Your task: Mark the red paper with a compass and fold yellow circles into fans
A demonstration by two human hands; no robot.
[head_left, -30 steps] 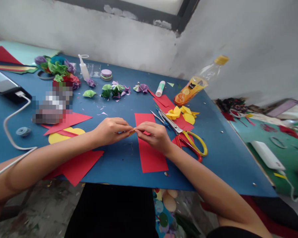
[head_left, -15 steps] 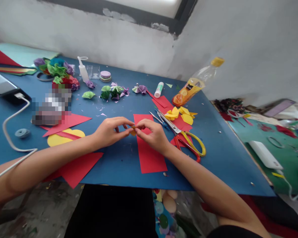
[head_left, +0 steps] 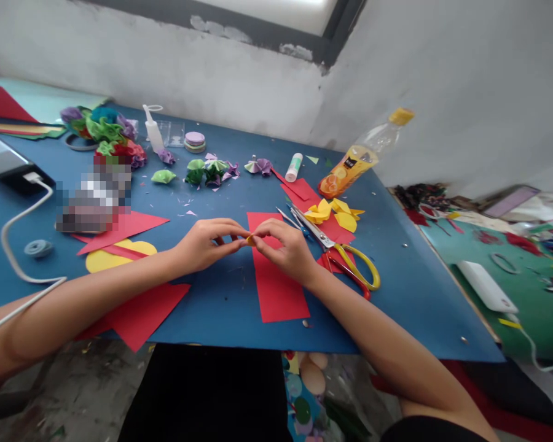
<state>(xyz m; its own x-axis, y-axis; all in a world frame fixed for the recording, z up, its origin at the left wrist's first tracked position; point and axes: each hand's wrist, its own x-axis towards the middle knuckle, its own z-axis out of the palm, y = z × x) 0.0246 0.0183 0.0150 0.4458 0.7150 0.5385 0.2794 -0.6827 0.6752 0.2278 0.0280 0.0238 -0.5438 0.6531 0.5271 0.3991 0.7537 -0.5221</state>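
A small piece of yellow paper point(head_left: 250, 240) is pinched between the fingertips of both hands, mostly covered by them. My left hand point(head_left: 212, 244) is closed on it from the left, my right hand point(head_left: 283, 252) from the right. Below my right hand lies a red paper strip point(head_left: 283, 294). Just to the right, scissors point(head_left: 334, 245) with yellow and red handles rest beside folded yellow paper pieces point(head_left: 334, 212). Under my left forearm are a yellow paper shape point(head_left: 105, 259) and red paper sheets point(head_left: 150, 316).
An orange drink bottle point(head_left: 350, 169) leans at the back right, near a glue stick point(head_left: 294, 167). Crumpled paper flowers point(head_left: 207, 172) and a white squeeze bottle point(head_left: 153, 132) stand along the back. A white cable point(head_left: 13, 252) crosses my left forearm. A green table point(head_left: 470, 245) adjoins on the right.
Both hands stay nearly in place, with the fingers shifted slightly around the yellow paper. The view has moved very slightly.
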